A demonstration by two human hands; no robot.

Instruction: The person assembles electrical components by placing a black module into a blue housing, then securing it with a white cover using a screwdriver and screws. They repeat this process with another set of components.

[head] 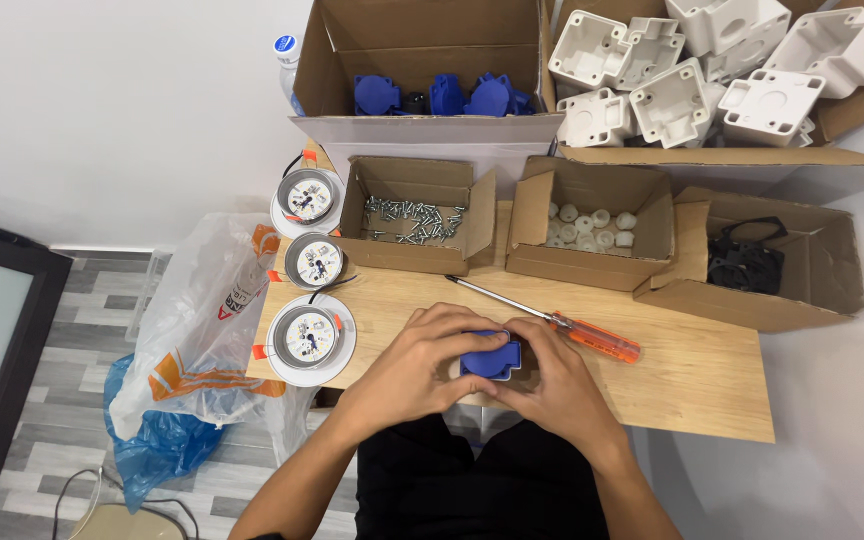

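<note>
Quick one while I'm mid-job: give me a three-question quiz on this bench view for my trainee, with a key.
1. True or false: both the left hand and the right hand grip the blue plastic part.
2. Which box holds the screws? A) the large box at the back with more blue parts; B) the small cardboard box beside the round light fittings; C) the box of black parts at the right.
3. Fill in: the screwdriver lying on the wooden table has an ______ handle.

Key: 1 true; 2 B; 3 orange.
</note>
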